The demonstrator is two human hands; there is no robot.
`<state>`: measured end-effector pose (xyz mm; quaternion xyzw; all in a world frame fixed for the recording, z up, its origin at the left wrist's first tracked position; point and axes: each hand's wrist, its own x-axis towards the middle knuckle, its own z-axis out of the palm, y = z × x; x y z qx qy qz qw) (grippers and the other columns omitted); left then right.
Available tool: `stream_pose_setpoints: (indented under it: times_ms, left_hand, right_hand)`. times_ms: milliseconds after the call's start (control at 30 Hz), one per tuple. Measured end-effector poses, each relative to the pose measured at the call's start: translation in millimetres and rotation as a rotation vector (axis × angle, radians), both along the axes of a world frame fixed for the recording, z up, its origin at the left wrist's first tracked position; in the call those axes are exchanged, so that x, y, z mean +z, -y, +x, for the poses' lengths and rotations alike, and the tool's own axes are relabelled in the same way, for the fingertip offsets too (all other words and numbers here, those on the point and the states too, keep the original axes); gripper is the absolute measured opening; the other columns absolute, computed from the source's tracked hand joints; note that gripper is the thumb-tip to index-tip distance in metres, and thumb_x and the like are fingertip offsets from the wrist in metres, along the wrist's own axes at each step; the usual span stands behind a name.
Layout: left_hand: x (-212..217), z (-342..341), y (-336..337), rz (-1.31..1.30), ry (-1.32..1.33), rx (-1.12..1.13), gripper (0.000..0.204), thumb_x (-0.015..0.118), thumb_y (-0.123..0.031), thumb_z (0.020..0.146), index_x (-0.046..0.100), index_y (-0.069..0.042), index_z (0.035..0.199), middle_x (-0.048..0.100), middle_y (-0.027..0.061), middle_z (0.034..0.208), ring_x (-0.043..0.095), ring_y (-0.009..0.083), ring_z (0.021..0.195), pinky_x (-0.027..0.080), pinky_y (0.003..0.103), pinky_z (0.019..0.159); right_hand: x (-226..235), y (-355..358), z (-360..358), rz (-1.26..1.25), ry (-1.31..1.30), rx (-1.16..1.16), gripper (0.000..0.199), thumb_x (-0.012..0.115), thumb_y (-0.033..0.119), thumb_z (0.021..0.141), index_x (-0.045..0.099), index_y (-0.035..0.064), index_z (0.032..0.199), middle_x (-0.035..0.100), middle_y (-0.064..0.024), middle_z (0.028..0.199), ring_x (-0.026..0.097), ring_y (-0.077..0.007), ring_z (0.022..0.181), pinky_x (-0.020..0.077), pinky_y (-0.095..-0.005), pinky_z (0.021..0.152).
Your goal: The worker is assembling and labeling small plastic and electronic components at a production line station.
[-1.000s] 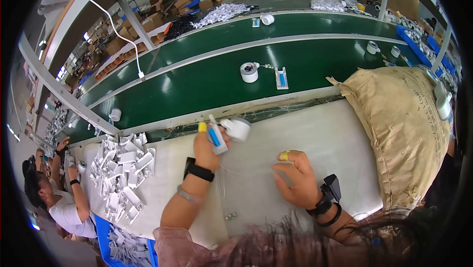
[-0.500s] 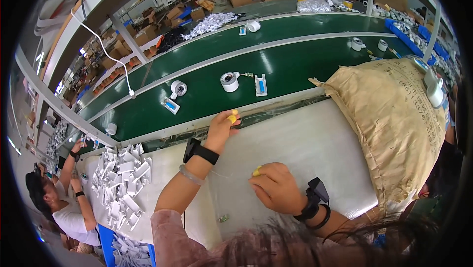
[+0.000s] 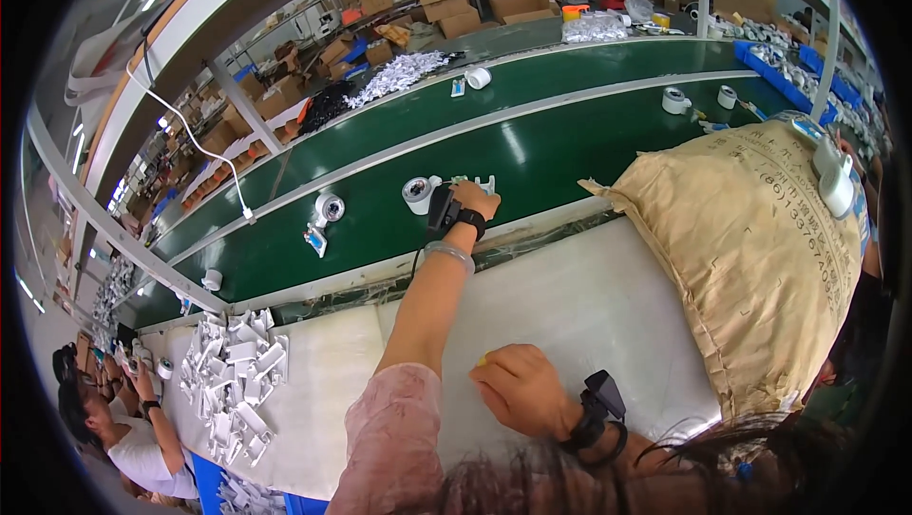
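My left hand (image 3: 475, 200) reaches over the green conveyor belt (image 3: 551, 149) and covers most of a white plastic housing (image 3: 490, 182). Its fingers are mostly hidden, so whether they grip the housing does not show. Close by on the left stands a round white lamp-like head (image 3: 416, 194), with a small green circuit board (image 3: 458, 180) beside it. My right hand (image 3: 521, 387) is curled closed above the pale work surface (image 3: 570, 277); a yellow finger cover shows at one fingertip. Whatever it may hold is out of sight.
A heap of white plastic housings (image 3: 237, 363) lies at the left. A large brown sack (image 3: 741, 258) bulges over the right side. Further lamp-like heads (image 3: 330, 208) sit along the belt. A co-worker (image 3: 133, 434) is at the far left, and a metal post (image 3: 123, 230) slants up there.
My left hand has moved forward from the table edge onto the belt, over the white housing. My right hand stays curled in nearly the same spot. The view has shifted slightly.
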<state>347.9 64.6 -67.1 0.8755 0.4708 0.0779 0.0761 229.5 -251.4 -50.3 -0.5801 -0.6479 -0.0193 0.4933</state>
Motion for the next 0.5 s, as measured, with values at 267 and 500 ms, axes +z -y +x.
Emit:
stream_pose_setpoints:
  times_ms: [267,500]
  left_hand:
    - [9.9,-24.1,-14.1,-0.07,0.169,-0.043,0.063,0.078,-0.029,0.066,0.053,0.009,0.109,0.065,0.0223,0.104,0.067,0.0356,0.094,0.055,0.04,0.078]
    - [33.1,-82.2,12.2,-0.762,0.488,-0.291,0.035,0.058,-0.024,0.085,0.055,0.003,0.106,0.053,0.0062,0.07,0.049,0.0141,0.044,0.042,0.028,0.035]
  right_hand:
    - [-0.3,-0.6,-0.5,-0.019,-0.004,0.041,0.018,0.07,0.006,0.076,0.065,0.0086,0.093,0.062,-0.006,0.092,0.061,-0.0261,0.087,0.0471,-0.0379,0.079]
    - [1.5,-0.8,2.5,0.041,-0.048,0.02,0.023,0.07,0.003,0.075,0.065,0.0083,0.097,0.062,-0.0073,0.09,0.062,-0.0281,0.085,0.047,-0.0401,0.077]
